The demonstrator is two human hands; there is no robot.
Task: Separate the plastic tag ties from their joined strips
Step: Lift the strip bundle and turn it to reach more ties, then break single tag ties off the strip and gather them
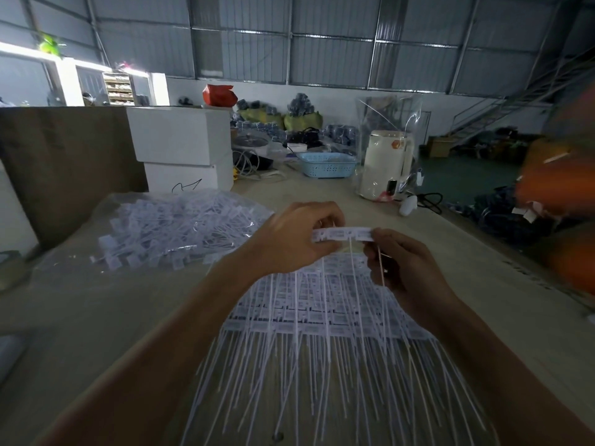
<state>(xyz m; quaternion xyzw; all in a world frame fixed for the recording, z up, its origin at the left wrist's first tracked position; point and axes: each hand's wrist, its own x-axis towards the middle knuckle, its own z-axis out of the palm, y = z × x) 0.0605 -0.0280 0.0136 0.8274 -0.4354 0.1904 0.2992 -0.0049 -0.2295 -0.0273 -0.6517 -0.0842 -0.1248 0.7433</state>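
A short joined strip of white plastic tag ties [346, 235] is held up above the table between both hands. My left hand [294, 238] pinches its left end, and my right hand [402, 263] pinches its right end; the thin tails hang down between my wrists. Below my hands lies a broad stack of joined tag-tie strips [322, 320], printed heads in rows and long tails fanned toward me. To the left, a heap of loose separated ties [180, 226] rests on a clear plastic sheet.
White boxes [182, 146] stand at the back left beside a brown cardboard wall [64, 162]. A blue basket [326, 164] and a white kettle [384, 164] sit at the table's far end. A blurred orange shape [557, 188] fills the right edge.
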